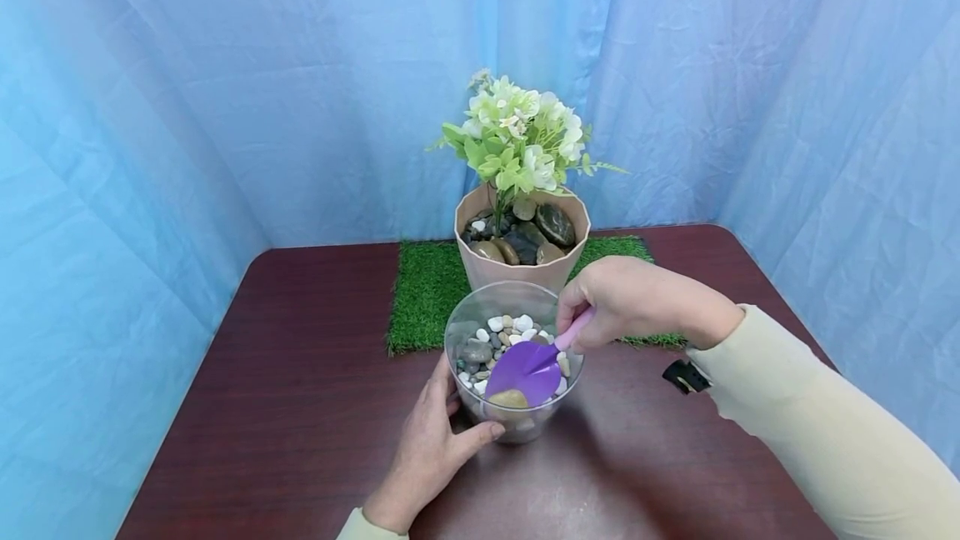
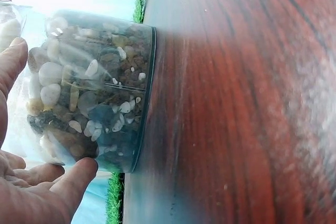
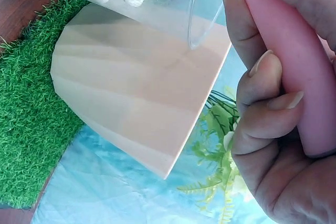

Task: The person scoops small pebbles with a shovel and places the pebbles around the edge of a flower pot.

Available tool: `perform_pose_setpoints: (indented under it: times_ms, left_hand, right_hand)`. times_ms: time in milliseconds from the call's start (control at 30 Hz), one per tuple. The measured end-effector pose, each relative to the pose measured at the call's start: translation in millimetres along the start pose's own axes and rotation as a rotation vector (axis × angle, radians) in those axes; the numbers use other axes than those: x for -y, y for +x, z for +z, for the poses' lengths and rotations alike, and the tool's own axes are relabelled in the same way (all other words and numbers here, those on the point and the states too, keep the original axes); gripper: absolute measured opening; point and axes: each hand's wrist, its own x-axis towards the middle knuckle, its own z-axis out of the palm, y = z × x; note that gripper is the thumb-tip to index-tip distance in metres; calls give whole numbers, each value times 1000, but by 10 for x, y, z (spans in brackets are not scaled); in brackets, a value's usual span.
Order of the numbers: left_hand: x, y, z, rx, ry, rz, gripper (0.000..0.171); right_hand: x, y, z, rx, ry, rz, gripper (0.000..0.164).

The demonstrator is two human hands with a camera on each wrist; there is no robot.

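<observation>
A clear plastic pot (image 1: 515, 427) holding white, brown and grey pebbles (image 2: 52, 80) stands on the table. My left hand (image 1: 431, 440) grips its near left side, thumb in front and fingers round the left. My right hand (image 1: 626, 302) holds the pink handle (image 3: 294, 51) of a small purple trowel (image 1: 525, 369), fingers curled round it. The blade tilts down inside the pot, over the pebbles. A larger tan stone (image 1: 507, 399) is at the blade's lower tip, near the front wall. In the left wrist view, smaller stones and brown grit show through the pot's wall.
Right behind the clear pot stands a pale pink faceted planter (image 3: 131, 82) with dark stones and white artificial flowers (image 1: 525, 132). Green artificial turf (image 1: 423, 298) lies beneath it on the dark red wooden table (image 1: 300, 373). Blue curtains (image 1: 300, 90) surround the table.
</observation>
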Motion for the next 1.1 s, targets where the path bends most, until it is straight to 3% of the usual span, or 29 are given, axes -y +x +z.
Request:
perform_pose_setpoints:
  times_ms: [400, 1100]
  left_hand:
    - [6, 0, 1, 9, -31, 16, 120]
    - [11, -17, -6, 2, 17, 19, 119]
  right_hand:
    - [-108, -12, 43, 79, 141, 59, 10]
    - [-209, -40, 97, 72, 291, 51, 14]
